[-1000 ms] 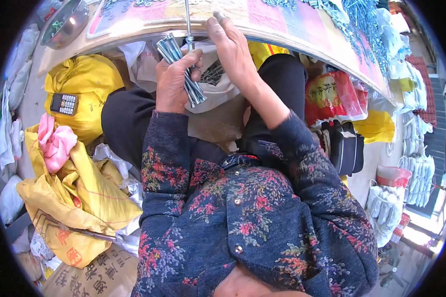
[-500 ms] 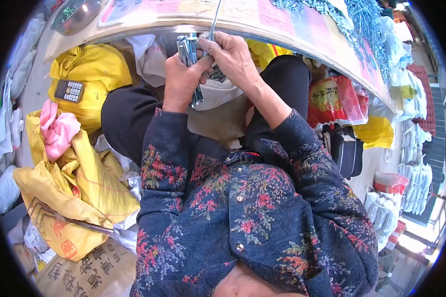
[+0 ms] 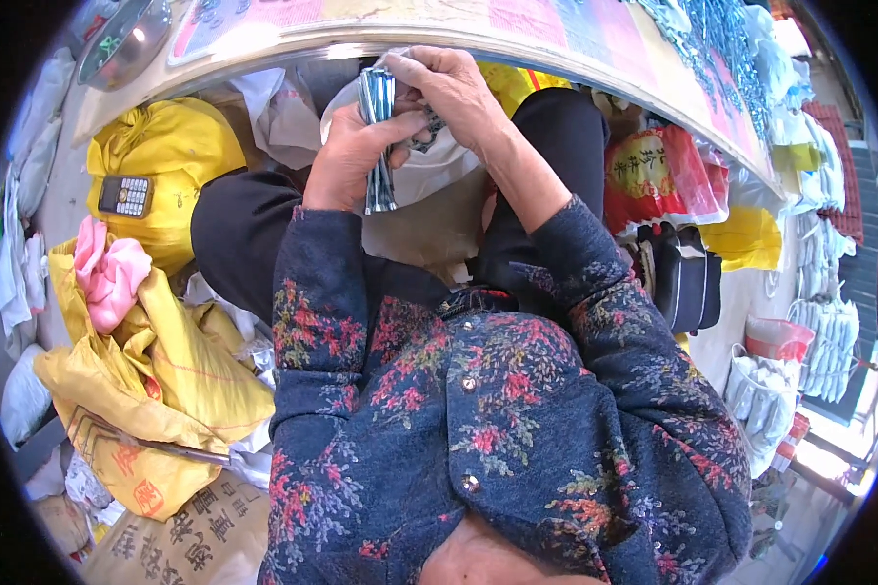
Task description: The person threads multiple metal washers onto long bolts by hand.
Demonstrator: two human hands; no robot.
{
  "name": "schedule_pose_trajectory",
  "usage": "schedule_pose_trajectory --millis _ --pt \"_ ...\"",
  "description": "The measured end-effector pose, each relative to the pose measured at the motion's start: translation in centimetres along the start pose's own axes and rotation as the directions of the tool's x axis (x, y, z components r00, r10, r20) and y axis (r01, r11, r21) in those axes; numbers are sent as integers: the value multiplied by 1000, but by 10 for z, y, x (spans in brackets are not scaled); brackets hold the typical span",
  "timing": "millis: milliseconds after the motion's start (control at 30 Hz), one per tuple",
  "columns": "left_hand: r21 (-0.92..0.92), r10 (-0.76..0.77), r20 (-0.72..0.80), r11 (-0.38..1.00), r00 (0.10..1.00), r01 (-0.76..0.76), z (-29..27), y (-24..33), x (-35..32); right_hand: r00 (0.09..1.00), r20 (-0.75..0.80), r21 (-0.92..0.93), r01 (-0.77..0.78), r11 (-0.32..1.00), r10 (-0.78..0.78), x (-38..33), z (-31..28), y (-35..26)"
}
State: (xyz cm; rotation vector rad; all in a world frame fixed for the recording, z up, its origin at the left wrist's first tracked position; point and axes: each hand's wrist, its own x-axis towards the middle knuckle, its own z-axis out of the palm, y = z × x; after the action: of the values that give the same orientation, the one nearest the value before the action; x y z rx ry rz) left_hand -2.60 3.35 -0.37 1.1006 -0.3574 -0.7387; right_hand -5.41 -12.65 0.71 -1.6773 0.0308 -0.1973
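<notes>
My left hand [image 3: 353, 148] is closed around an upright bundle of long silvery metal bolts [image 3: 378, 107], with its thumb laid across them. The bolts stick out above and below the fist. Close beside the bundle, on its right, my right hand [image 3: 451, 90] has thumb and fingers pinched together; anything between them is hidden. Both hands are just in front of the table edge. Below them is a white bag [image 3: 437, 183] with small dark metal pieces at its opening, partly covered by my hands.
The table [image 3: 346, 47] curves across the top, with a heap of bluish metal screws [image 3: 707, 49] at its right. A steel bowl [image 3: 125, 44] sits at the left. A yellow bag [image 3: 180, 146] carries a phone [image 3: 125, 196]. A red bag [image 3: 654, 175] lies by my right knee.
A thin metal strip that rose from my right hand over the table no longer shows. The bolts in my left hand have turned slightly. The whole view has shifted a little.
</notes>
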Motion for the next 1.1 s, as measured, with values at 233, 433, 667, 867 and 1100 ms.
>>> schedule_pose_trajectory --millis 233,433,667,867,1100 --pt "-213 -62 27 975 998 66 26 2 11 975 -219 -351 -44 935 -37 6 -21 -32" --pt "-274 -302 -12 918 953 287 45 -7 27 833 -541 -181 20 983 -117 18 -70 -24" --pt "-353 -261 108 892 959 282 55 -24 41 930 -364 -257 -52 965 -47 33 -140 -25" --pt "-283 -359 8 894 933 346 66 -22 53 794 -425 -864 -212 457 -435 113 -298 10" --pt "-203 -328 25 923 944 326 76 -18 67 919 -334 -937 -347 -28 -208 146 -333 14"
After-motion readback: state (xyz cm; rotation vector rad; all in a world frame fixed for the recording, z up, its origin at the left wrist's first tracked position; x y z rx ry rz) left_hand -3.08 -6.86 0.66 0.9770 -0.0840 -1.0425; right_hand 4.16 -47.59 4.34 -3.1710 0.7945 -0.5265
